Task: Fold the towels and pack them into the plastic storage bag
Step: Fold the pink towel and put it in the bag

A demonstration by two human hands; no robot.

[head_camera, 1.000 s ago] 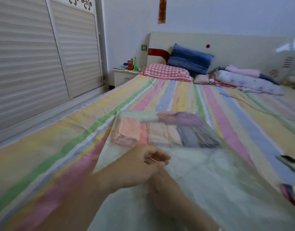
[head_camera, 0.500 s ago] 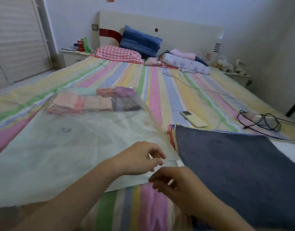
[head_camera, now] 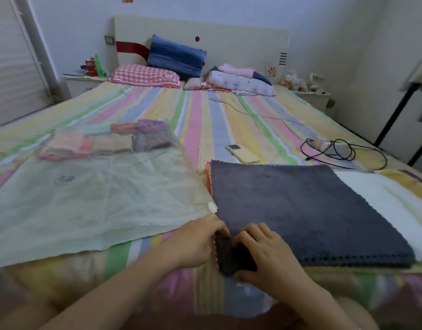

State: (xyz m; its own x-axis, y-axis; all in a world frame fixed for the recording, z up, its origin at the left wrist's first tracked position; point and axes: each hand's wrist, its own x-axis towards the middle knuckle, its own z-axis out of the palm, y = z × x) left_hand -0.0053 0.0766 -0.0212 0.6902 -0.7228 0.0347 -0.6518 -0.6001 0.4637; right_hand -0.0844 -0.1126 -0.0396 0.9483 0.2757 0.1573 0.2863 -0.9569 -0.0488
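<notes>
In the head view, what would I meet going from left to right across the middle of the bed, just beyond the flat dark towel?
Beyond the dark towel: folded towels inside the storage bag → pale yellow phone → coiled black cable.

Of the person, only two forearms and two hands are in view. The left hand (head_camera: 193,244) and the right hand (head_camera: 270,256) are bare. The left forearm (head_camera: 124,287) and the right forearm (head_camera: 324,306) are bare too, from the wrist down to the lower edge of the picture. Near that edge the arms become blurred. Between them lies a dark brownish zone; I cannot tell whether it is clothing.
</notes>
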